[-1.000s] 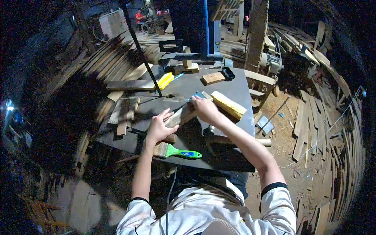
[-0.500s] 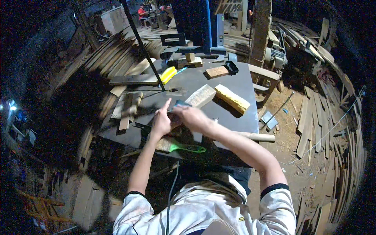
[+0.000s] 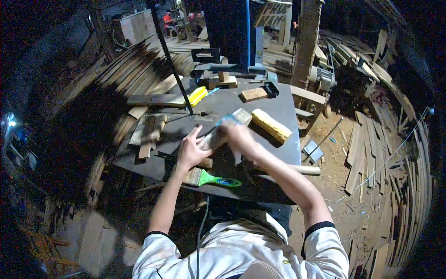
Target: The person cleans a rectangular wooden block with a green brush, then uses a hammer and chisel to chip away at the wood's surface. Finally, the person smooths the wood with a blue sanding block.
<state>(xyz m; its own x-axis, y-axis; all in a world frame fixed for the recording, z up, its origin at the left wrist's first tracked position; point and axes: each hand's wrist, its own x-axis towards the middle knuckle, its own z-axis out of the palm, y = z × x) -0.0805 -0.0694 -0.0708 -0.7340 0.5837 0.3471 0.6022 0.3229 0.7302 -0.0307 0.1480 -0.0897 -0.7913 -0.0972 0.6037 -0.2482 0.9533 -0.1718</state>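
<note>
A long pale wooden block (image 3: 213, 140) lies slantwise on the dark metal table (image 3: 274, 156). My left hand (image 3: 188, 151) holds its near end, thumb across the top and index finger stretched forward. My right hand (image 3: 236, 133), smeared by motion, bends over the block's far part with a small blue thing (image 3: 226, 120) under its fingers. What that blue thing is, I cannot make out. Below my hands lies a paintbrush (image 3: 218, 180) with a green handle. A dark saw blade (image 3: 170, 60) rises from the table beyond my left hand.
Right of the block lies a yellowish wood piece (image 3: 272, 126). Farther back are a wood piece (image 3: 253, 94) with a black holder and a yellow-handled thing (image 3: 198, 96). A round wooden rod (image 3: 304, 170) juts past the right edge. Stacked planks (image 3: 367, 153) cover the floor at right.
My right hand has slid along the block, away from my left hand, toward the far end. The left thumb now shows on the block. The whole view has tilted slightly.
</note>
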